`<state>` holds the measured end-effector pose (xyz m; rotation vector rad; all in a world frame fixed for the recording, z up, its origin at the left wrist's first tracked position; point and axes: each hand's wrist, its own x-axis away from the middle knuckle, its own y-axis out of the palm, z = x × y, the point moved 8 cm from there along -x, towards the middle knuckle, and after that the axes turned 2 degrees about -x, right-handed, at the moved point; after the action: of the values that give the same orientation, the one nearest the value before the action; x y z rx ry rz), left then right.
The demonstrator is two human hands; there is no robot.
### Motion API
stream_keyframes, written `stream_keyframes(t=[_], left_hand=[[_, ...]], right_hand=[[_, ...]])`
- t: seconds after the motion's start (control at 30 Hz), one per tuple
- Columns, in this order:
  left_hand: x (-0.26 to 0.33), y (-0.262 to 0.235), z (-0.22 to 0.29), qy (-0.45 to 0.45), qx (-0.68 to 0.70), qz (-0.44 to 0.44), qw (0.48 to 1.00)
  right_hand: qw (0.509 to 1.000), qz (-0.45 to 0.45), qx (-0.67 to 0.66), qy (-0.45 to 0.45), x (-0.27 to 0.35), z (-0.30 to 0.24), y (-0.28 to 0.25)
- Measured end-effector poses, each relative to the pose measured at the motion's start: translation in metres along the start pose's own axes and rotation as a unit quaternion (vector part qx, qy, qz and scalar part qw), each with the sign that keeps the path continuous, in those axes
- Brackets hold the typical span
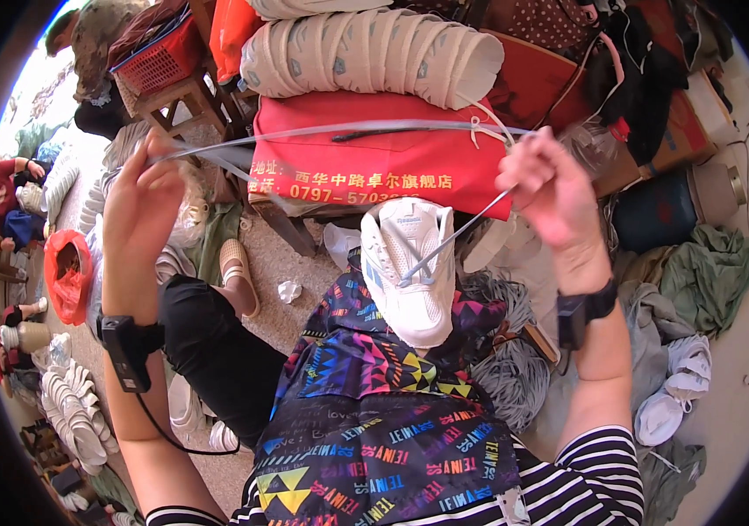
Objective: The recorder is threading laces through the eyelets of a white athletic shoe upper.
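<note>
A white sneaker (pixel 418 311) rests on my lap, toe toward me, over a dark patterned apron (pixel 366 394). A grey shoelace (pixel 462 230) runs out of its lower eyelets and up to my right hand (pixel 554 188), whose fingers are pinched on it. From there the lace stretches across, above the shoe, to my left hand (pixel 145 197). That hand is raised on the left, its fingers also closed on the lace. The lace and fingertips are slightly smeared by motion. Neither hand touches the sneaker.
A row of nested pale shoe uppers (pixel 366 57) lies on a red bag (pixel 304 131) ahead. Grey laces (pixel 510 386) lie bundled at my right. White shoe parts (pixel 76 412) and an orange-red plastic bag (pixel 67 280) are at left, where other people sit.
</note>
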<state>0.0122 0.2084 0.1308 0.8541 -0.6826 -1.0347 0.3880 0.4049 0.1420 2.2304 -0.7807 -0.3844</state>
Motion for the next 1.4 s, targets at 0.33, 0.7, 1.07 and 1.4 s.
stream_keyframes(t=[0.33,0.7,1.07,1.4], left_hand=[[0.104,-0.385,0.221,0.156,0.072,0.268,0.948],[0.099,-0.242,0.167,0.238,-0.418,0.289,0.828],[0.043,-0.019,-0.209,-0.073,-0.371,0.006,0.926],[0.063,-0.013,-0.256,-0.169,-0.420,0.004,0.891]], right_hand=[[0.884,0.459,-0.070,-0.050,0.126,-0.156,-0.237],[0.662,0.668,0.277,-0.197,0.331,-0.269,-0.352],[0.889,0.178,0.414,0.078,0.089,0.100,-0.078],[0.805,0.143,0.575,0.036,0.088,0.102,-0.052]])
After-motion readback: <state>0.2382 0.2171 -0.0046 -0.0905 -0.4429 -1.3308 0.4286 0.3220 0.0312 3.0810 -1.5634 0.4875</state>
